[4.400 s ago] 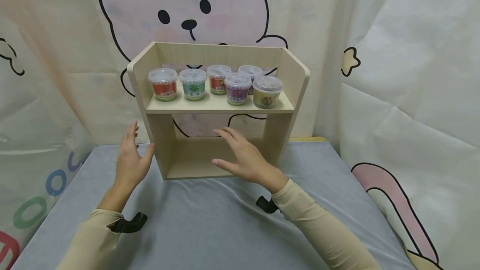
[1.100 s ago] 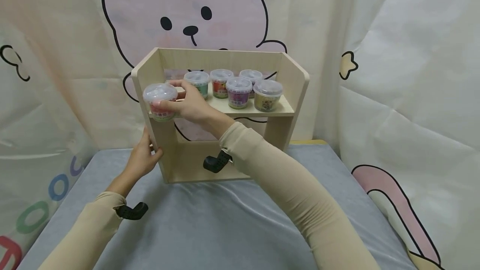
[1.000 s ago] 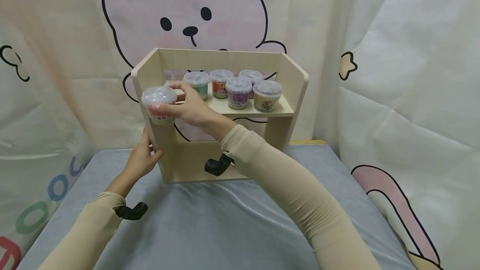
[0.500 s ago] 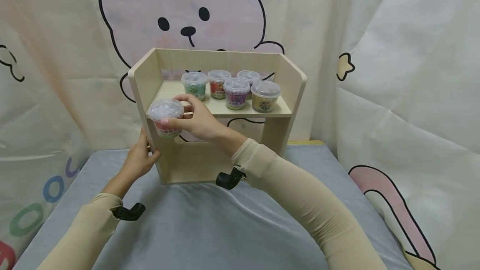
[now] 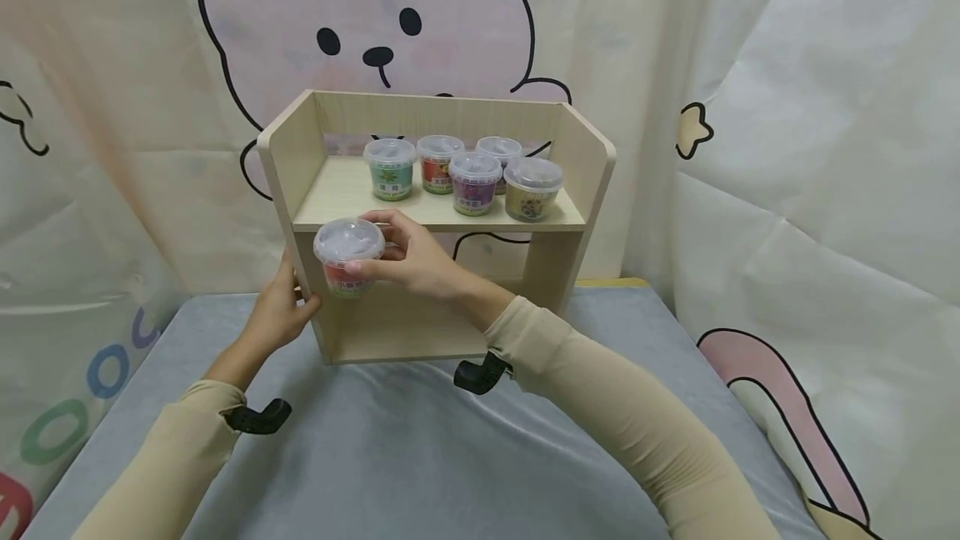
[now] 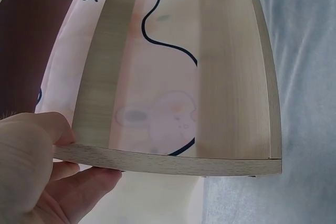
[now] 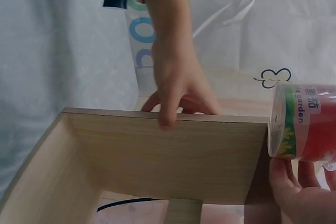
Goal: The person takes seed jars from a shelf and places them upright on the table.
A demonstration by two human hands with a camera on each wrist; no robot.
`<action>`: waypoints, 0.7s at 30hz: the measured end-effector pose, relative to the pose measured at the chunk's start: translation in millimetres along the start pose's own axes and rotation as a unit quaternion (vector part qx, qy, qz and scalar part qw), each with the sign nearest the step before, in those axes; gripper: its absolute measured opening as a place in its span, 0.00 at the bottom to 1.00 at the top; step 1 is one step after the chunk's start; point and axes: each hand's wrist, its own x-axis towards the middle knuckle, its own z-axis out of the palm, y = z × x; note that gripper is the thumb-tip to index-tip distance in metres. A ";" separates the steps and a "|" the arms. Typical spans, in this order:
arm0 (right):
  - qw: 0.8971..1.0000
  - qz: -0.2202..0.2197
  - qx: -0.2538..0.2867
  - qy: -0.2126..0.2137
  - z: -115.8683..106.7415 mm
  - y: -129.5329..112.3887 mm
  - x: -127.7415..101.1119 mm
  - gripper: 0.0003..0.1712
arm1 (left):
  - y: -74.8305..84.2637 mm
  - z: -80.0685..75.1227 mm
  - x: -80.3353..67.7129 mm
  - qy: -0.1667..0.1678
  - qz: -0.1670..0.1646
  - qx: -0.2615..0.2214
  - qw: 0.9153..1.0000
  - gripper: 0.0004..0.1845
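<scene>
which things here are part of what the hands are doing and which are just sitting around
In hand:
red cup, held by the right hand
shelf, its left side panel gripped by the left hand

Lying about:
four cups on the upper board: green, red-label, purple, yellow
grey cloth
cartoon curtain

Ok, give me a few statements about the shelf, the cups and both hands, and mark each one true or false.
1. The right hand holds the red cup. True.
2. Five cups stand on the top shelf. False: four stand there, all toward its right.
3. The left hand grips the shelf unit's left side panel. True.
4. The red cup has no lid. False: a clear lid covers it.
5. The held cup rests on the grey cloth. False: it is in the air, in front of the lower opening.
</scene>
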 end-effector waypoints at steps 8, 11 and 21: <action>1.000 0.003 0.021 0.000 3.6 20.6 -5.9 0.34 | 0.4 0.6 -0.8 0.001 -0.001 0.002 1.000 0.46; 1.000 0.004 0.023 0.000 5.7 27.4 -7.9 0.34 | -0.2 0.7 -0.3 -0.003 -0.004 0.001 1.000 0.45; 0.999 0.020 0.033 0.003 15.3 47.6 -14.1 0.35 | 0.0 0.0 -0.7 -0.011 -0.005 0.003 1.000 0.46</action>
